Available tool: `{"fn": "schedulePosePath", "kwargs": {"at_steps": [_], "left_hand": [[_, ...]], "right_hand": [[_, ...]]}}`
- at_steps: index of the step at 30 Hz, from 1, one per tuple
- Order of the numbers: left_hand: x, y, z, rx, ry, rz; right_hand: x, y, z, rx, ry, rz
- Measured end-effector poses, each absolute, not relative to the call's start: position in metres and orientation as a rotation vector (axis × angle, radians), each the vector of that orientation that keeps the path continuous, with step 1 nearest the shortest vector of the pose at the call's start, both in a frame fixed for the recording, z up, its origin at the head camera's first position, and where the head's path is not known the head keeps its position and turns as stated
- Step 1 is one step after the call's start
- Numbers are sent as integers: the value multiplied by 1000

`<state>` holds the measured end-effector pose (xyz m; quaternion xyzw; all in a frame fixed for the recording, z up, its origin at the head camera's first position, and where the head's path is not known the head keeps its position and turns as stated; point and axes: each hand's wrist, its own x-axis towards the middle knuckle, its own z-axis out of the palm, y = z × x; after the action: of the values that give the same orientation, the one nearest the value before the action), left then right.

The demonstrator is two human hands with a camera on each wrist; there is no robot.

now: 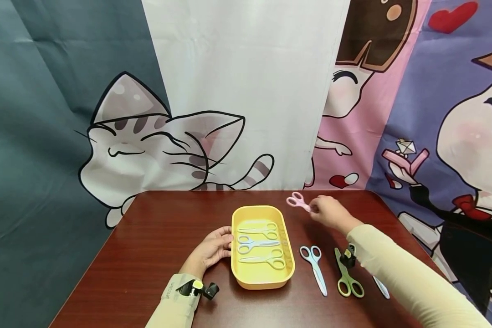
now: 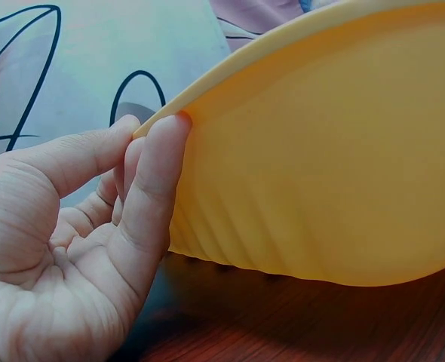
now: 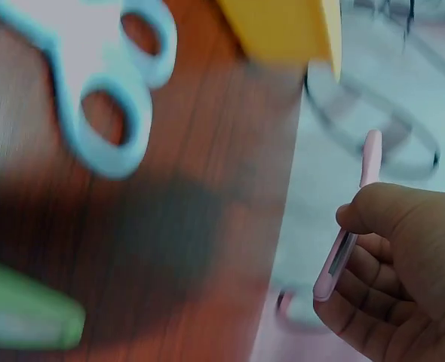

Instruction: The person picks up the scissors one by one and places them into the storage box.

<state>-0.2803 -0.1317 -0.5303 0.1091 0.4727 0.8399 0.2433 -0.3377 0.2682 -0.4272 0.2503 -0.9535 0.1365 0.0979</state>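
A yellow tray [image 1: 262,283] stands mid-table with three pairs of scissors lying crosswise inside: two with pale yellow handles, and between them a light blue pair [image 1: 257,244]. At the tray's left side my left hand [image 1: 214,248] pinches its rim; thumb and fingers meet there in the left wrist view. Beyond the tray's far right corner, my right hand [image 1: 327,211] holds pink scissors [image 1: 298,200] above the table, gripped at the blade end with the handle loops pointing left. The right wrist view shows these pink scissors [image 3: 370,160] edge-on between thumb and fingers.
Right of the tray lie blue scissors [image 1: 315,269], then green scissors [image 1: 346,278] partly covered by the wrist camera. Another blade [image 1: 381,288] shows from under the right sleeve. A cartoon-printed curtain [image 1: 246,91] hangs behind the dark wooden table [image 1: 168,214].
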Motion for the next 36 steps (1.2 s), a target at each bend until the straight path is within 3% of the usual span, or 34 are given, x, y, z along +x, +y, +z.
{"fn": "schedulePosePath", "kwargs": {"at_steps": [8,17,36], "left_hand": [[-280,-131,-530,289,1309,2291],[-282,-130,-532,322,1324,2280],[-282,-131,-533,332,1320,2284]], "right_hand": [[-301,197,-419,1053,-2771,368],[-263,155,-424,1486,-2726,256],[-239,137,-446,1668,-2669,83]]}}
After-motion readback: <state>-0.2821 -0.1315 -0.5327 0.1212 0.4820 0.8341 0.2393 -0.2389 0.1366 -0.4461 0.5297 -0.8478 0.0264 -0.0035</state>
